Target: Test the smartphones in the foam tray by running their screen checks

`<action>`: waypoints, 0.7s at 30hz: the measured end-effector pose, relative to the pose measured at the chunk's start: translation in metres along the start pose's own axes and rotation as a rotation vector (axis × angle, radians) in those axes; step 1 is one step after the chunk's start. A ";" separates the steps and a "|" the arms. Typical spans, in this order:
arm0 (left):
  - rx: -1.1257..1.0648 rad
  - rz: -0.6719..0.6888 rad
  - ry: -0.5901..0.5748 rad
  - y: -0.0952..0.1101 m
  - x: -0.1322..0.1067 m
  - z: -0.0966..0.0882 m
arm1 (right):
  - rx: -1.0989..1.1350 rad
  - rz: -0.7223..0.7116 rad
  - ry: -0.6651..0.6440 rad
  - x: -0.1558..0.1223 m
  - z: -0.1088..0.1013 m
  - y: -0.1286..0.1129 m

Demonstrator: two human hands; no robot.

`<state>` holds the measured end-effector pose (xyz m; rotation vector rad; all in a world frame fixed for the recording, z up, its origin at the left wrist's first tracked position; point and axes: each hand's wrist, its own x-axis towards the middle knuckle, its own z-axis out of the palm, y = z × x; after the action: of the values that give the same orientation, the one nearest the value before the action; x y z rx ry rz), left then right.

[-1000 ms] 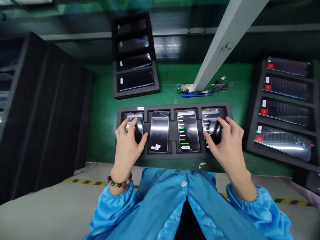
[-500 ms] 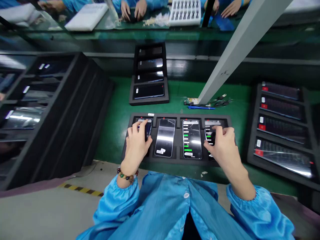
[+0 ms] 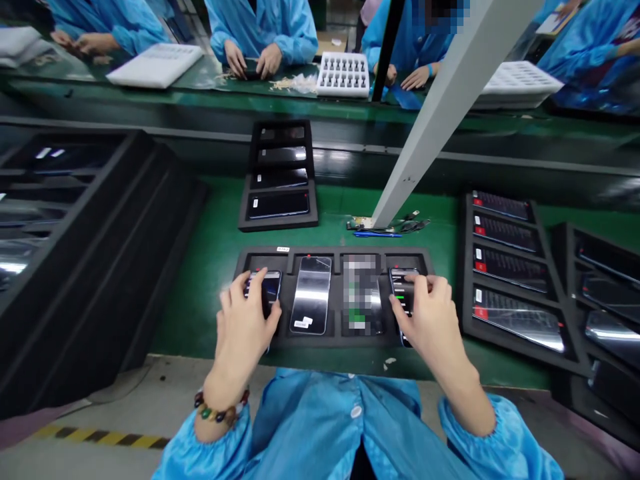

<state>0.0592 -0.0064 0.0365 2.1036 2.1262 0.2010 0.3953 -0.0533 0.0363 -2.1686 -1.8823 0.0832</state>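
Observation:
A black foam tray [image 3: 336, 293] with slots lies on the green bench before me. My left hand [image 3: 243, 317] has its fingers curled round the edges of a smartphone [image 3: 271, 287] over the leftmost slot. At the rightmost slot, my right hand [image 3: 433, 310] grips another smartphone [image 3: 403, 293] by its sides; its lit screen shows text lines and a green bar. Both phones sit slightly out of line with their slots. Between the hands lie a dark-screened phone [image 3: 311, 293] with white stickers and a phone [image 3: 363, 293] whose screen is blurred out.
Another phone tray [image 3: 279, 223] stands behind; more trays [image 3: 520, 357] lie at right. A tall stack of foam trays [image 3: 165, 200] rises at left. A grey post [image 3: 430, 127] slants up beside a blue pen [image 3: 377, 234] and cables. Co-workers' hands [image 3: 253, 61] are across the bench.
Both end phones have shifted toward me relative to their slots, held in my hands. The view has tilted up and turned, showing more of the co-workers and the right-hand trays.

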 end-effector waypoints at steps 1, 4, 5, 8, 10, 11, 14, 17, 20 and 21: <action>-0.030 0.016 0.028 0.002 0.002 -0.001 | 0.047 -0.040 0.035 0.002 0.003 -0.008; -0.133 0.077 0.083 0.006 0.008 -0.004 | 0.159 -0.139 0.037 0.006 0.016 -0.039; -0.158 0.084 0.095 0.005 0.009 -0.005 | 0.154 -0.152 0.013 0.007 0.021 -0.049; -0.187 0.057 0.145 -0.005 0.012 -0.004 | 0.062 -0.141 -0.100 0.008 0.031 -0.074; -0.185 0.038 0.180 -0.016 0.013 -0.003 | -0.005 -0.115 -0.169 0.008 0.034 -0.083; -0.187 0.030 0.192 -0.021 0.014 -0.002 | -0.031 -0.102 -0.193 0.009 0.035 -0.086; -0.219 0.005 0.207 -0.037 0.017 0.001 | -0.085 -0.080 -0.226 0.014 0.034 -0.091; -0.248 -0.021 0.223 -0.048 0.021 0.003 | -0.105 -0.058 -0.251 0.022 0.028 -0.095; -0.262 -0.050 0.231 -0.057 0.023 0.007 | -0.075 -0.005 -0.256 0.028 0.017 -0.096; -0.269 -0.057 0.226 -0.059 0.023 0.009 | -0.062 0.001 -0.252 0.027 0.013 -0.096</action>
<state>0.0033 0.0162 0.0162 1.9412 2.1302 0.7063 0.3044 -0.0127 0.0501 -2.2921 -2.0415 0.3163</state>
